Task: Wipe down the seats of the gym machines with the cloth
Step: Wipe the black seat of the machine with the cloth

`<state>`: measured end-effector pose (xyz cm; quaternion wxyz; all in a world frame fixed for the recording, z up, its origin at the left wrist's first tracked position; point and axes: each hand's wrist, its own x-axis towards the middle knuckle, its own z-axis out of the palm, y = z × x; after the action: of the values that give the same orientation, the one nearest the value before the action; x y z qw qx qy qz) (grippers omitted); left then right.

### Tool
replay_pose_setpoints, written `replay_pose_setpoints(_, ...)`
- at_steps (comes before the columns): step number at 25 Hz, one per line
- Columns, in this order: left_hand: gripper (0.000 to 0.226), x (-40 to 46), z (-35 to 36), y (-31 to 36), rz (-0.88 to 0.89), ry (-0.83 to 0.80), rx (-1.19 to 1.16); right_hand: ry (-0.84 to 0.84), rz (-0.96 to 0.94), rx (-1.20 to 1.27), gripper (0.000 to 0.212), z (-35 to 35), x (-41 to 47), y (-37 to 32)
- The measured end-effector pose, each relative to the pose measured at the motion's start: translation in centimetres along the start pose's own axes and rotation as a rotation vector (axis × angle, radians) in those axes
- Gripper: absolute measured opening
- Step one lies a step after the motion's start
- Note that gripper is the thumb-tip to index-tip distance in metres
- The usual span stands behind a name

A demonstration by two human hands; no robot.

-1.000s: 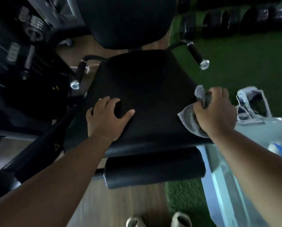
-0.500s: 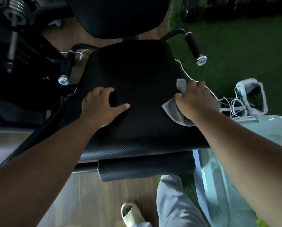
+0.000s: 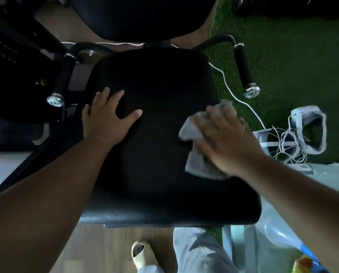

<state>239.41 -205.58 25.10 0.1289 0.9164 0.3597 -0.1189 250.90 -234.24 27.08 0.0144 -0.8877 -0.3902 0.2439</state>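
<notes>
Head view: left hand (image 3: 107, 119) lay flat on black seat pad (image 3: 160, 85), fingers spread wide. Right hand (image 3: 225, 142), blurred, pressed grey cloth (image 3: 194, 154) onto the pad's right side, fingers extended and splayed.

Two hands (image 3: 107, 123) (image 3: 225, 142), one grey cloth (image 3: 191, 132), one black seat pad (image 3: 160, 138), two handles (image 3: 65, 75) (image 3: 243, 66), one sandal (image 3: 143, 253)

The person wears pale grey ribbed trousers (image 3: 200, 251) and a cream slip-on clog (image 3: 143, 253).

Matt textured seat pad (image 3: 154, 134), soft grey cloth (image 3: 192, 131)
</notes>
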Motion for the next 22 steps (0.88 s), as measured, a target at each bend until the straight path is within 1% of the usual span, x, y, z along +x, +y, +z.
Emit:
replay_pose_setpoints(2, 0.084, 0.0, 0.0, 0.1, -0.002, -0.009, -0.01, 0.015, 0.183, 0.075, 0.064, -0.4, 6.4, 1.1)
replay_pose_setpoints(4, 0.084, -0.1, -0.1, 0.1, -0.007, -0.008, -0.028, 0.003, 0.266, 0.063, 0.065, -1.3, 11.4, -1.4)
replay_pose_setpoints(5, 0.084, -0.1, -0.1, 0.0, -0.006, -0.003, -0.034, -0.002, 0.251, 0.026, 0.065, -1.6, 12.5, -3.3)
replay_pose_setpoints(6, 0.083, 0.0, -0.1, -0.1, -0.005, 0.001, -0.043, -0.014, 0.183, -0.021, 0.064, -1.8, 12.3, -4.9)
replay_pose_setpoints(7, 0.083, 0.0, -0.1, -0.1, -0.002, 0.002, -0.051, -0.034, 0.072, -0.059, 0.064, -1.7, 11.0, -5.9)
replay_pose_setpoints(8, 0.083, 0.0, -0.1, -0.1, 0.001, 0.002, -0.059, -0.033, -0.04, -0.078, 0.063, -1.5, 8.8, -6.1)
replay_pose_setpoints(9, 0.083, 0.0, -0.1, -0.1, 0.002, 0.0, -0.067, -0.022, -0.113, -0.079, 0.062, -0.9, 6.4, -5.6)
replay_pose_setpoints(10, 0.083, 0.0, -0.2, -0.1, 0.002, 0.001, -0.07, -0.018, -0.138, -0.064, 0.062, -0.7, 4.0, -4.5)
replay_pose_setpoints(12, 0.083, 0.1, -0.2, -0.1, 0.002, 0.003, -0.065, -0.037, -0.039, -0.027, 0.064, -0.9, 2.6, -1.4)
replay_pose_setpoints(14, 0.084, 0.2, -0.3, 0.0, 0.01, -0.001, -0.053, -0.025, 0.083, -0.003, 0.065, -1.0, 5.5, 0.1)
replay_pose_setpoints(17, 0.084, 0.3, -0.4, 0.1, 0.008, 0.005, -0.051, 0.007, 0.245, 0.049, 0.063, -1.6, 13.1, -1.9)
replay_pose_setpoints(19, 0.084, 0.3, -0.2, 0.1, 0.009, 0.011, -0.055, 0.005, 0.332, 0.033, 0.061, -2.4, 15.7, -4.0)
replay_pose_setpoints(20, 0.084, 0.3, -0.1, 0.1, 0.011, 0.011, -0.058, 0.01, 0.317, 0.006, 0.06, -2.6, 15.4, -5.0)
replay_pose_setpoints(21, 0.084, 0.3, -0.1, 0.1, 0.015, 0.01, -0.058, 0.023, 0.247, -0.011, 0.059, -2.8, 14.1, -5.8)
replay_pose_setpoints(22, 0.083, 0.4, -0.1, 0.1, 0.018, 0.01, -0.057, 0.058, 0.108, -0.006, 0.057, -2.5, 12.3, -6.2)
